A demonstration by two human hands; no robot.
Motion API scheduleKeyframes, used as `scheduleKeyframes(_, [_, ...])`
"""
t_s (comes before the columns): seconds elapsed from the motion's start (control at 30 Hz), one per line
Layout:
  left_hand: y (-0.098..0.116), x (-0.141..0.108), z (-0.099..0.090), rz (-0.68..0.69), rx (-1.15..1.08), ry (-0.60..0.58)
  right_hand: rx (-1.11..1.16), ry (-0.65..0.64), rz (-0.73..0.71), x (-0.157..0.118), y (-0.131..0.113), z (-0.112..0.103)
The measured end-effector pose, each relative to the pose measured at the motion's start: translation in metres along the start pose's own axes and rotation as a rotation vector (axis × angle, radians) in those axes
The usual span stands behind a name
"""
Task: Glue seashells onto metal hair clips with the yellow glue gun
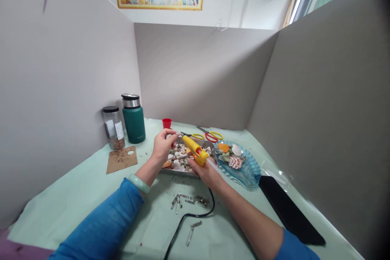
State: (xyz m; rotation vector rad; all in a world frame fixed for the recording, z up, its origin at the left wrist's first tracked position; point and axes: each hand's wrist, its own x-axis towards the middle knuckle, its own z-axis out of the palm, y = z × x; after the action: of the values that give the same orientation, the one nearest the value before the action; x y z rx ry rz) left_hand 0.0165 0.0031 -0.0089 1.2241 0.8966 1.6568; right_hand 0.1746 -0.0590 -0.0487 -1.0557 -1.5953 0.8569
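Observation:
My right hand [207, 174] is wrapped round a yellow hot glue gun [195, 150], its nozzle pointing up and left. A pale glue stick [215, 167] sticks out of the gun's back. My left hand [164, 144] is closed in a pinch at the nozzle tip, on a small pale thing too tiny to name. Both hands are above a metal tray [179, 172] filled with seashells [179, 162], partly hidden by the hands and gun. Nearer me on the table lie several small metal pins [199, 200], with one pair [190, 233] apart from them.
A blue scalloped dish [251, 170] of shells stands right of the tray, beside a black slab [289, 211]. Scissors [213, 135] and a red cup [166, 123] are behind. Left are a green flask [134, 124], a jar [113, 128] and cardboard [122, 160]. A black cord [189, 215] crosses the front.

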Motion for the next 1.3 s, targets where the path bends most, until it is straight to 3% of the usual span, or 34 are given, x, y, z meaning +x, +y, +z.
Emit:
scheduleKeyframes(0.67, [-0.0018, 0.0008, -0.0004, 0.016, -0.015, -0.012, 0.028, -0.001, -0.047, 0.0016, 0.0041, -0.0004])
scheduleKeyframes(1.03, [-0.0023, -0.0005, 0.0, 0.009, 0.017, -0.034, 0.007, 0.012, 0.029, -0.001, -0.0031, 0.0013])
scheduleKeyframes(1.3, [-0.0022, -0.0018, 0.0015, 0.015, 0.039, -0.04, 0.037, -0.013, 0.01, -0.0009, -0.0008, 0.0008])
